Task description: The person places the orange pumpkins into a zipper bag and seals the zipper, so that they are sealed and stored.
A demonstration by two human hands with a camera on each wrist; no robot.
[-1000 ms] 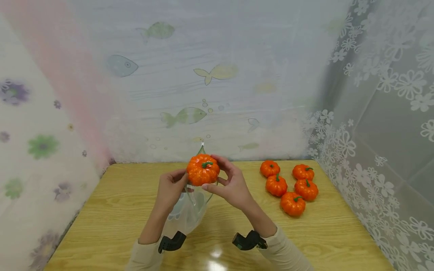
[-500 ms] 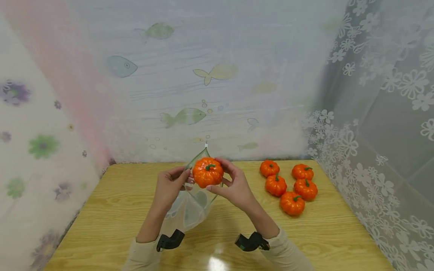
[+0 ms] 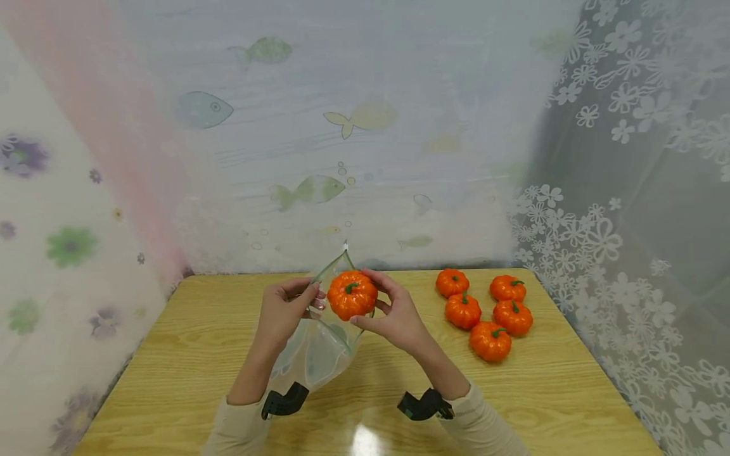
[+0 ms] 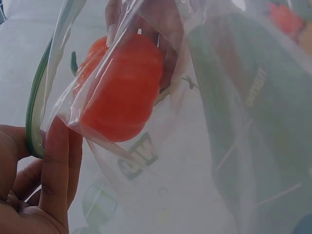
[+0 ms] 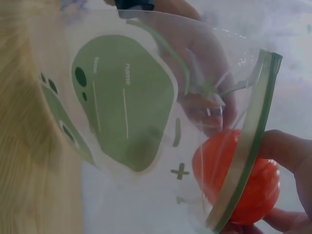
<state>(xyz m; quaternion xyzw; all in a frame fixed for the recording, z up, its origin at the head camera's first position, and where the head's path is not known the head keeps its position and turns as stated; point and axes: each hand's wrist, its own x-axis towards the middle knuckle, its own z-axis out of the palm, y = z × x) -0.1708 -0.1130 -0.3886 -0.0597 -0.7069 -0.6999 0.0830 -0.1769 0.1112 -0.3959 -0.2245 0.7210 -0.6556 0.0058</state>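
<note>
A glossy orange toy pumpkin [image 3: 352, 296] with a green stem sits at the open mouth of a clear zip bag [image 3: 310, 358]. My right hand [image 3: 399, 313] grips the pumpkin from the right, thumb below and fingers above. On the other side, my left hand [image 3: 285, 313] pinches the bag's rim between thumb and fingers. Seen from the left wrist, the pumpkin [image 4: 124, 92] shows through the clear film, with the green zip edge [image 4: 36, 107] at the left fingertips. The right wrist view has printed green shapes on the bag [image 5: 124, 102] and the pumpkin [image 5: 263, 195] behind the zip strip.
Several more orange pumpkins [image 3: 491, 342] stand grouped on the right side of the wooden table [image 3: 194, 361]. A pale curtain [image 3: 274, 152] with fish drawings hangs behind the table's far edge, and a flowered curtain [image 3: 656, 316] borders the right.
The held pumpkin has shifted a little right and down, away from my left hand. The bag's mouth now spreads wider around it, while the pumpkins on the table stay put.
</note>
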